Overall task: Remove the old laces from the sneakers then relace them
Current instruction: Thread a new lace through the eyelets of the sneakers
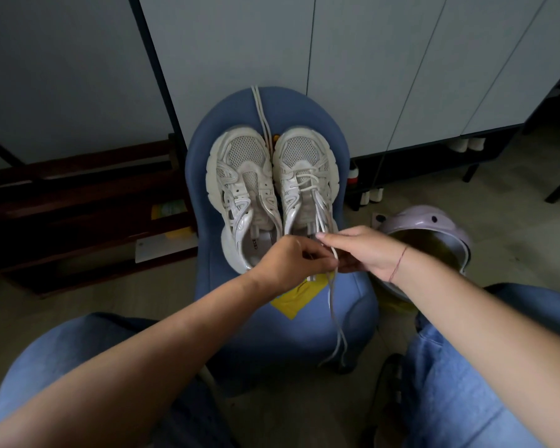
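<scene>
centre frame: left hand (282, 257) and right hand (366, 250), fingers clamped on the white cord lace (330, 295) of the right-of-centre white mesh sneaker (304, 169) on a blue padded stool (353, 312); a hard tug could drag the shoe off.

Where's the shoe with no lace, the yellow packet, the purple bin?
Unlaced white mesh sneaker (243, 150): head view, toe mesh.
Flat yellow packet (293, 302): head view, flat middle.
Lilac plastic bin (414, 218): head view, top rim.
</scene>
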A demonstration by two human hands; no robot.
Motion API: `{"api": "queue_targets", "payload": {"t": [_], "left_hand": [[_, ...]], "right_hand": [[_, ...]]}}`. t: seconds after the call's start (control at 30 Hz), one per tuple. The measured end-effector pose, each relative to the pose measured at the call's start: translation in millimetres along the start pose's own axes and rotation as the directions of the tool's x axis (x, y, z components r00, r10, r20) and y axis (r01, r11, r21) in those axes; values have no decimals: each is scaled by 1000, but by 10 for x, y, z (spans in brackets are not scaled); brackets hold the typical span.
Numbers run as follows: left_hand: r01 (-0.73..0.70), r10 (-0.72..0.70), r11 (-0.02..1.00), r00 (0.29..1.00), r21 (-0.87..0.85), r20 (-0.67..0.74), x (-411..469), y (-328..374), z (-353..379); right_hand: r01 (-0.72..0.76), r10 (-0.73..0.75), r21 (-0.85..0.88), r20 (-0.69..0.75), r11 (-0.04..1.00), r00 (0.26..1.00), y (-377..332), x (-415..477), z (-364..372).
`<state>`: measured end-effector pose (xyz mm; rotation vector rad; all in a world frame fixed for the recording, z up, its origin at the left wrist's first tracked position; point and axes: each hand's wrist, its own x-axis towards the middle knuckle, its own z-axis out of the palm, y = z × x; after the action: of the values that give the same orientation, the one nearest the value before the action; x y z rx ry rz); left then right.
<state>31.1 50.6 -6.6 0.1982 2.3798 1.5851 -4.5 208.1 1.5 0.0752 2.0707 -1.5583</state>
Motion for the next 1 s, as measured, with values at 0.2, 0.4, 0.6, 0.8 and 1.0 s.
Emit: {"api": "queue_targets", "payload": {"t": [0.2, 0.4, 0.6, 0.8, 1.0], "left_hand": [[116, -144, 986, 953, -116, -266, 94, 4, -6], [220, -294, 906, 941, -362, -164, 201, 122, 83], [234, -345, 810, 932, -537, -114, 227, 237, 67], [27, -127, 906, 969, -423, -210, 136, 422, -451], [-124, 78, 973, 971, -197, -227, 39, 449, -691]], "right_hand": [[31, -28, 201, -19, 979, 999, -42, -63, -153], [-27, 25, 176, 14, 984, 1000, -27, -151, -318], [-54, 52, 118, 22, 992, 998, 7, -153, -340], [-13, 7, -204, -31, 979, 1000, -19, -138, -255], [402, -497, -340, -267, 850, 826, -266, -57, -119]]}}
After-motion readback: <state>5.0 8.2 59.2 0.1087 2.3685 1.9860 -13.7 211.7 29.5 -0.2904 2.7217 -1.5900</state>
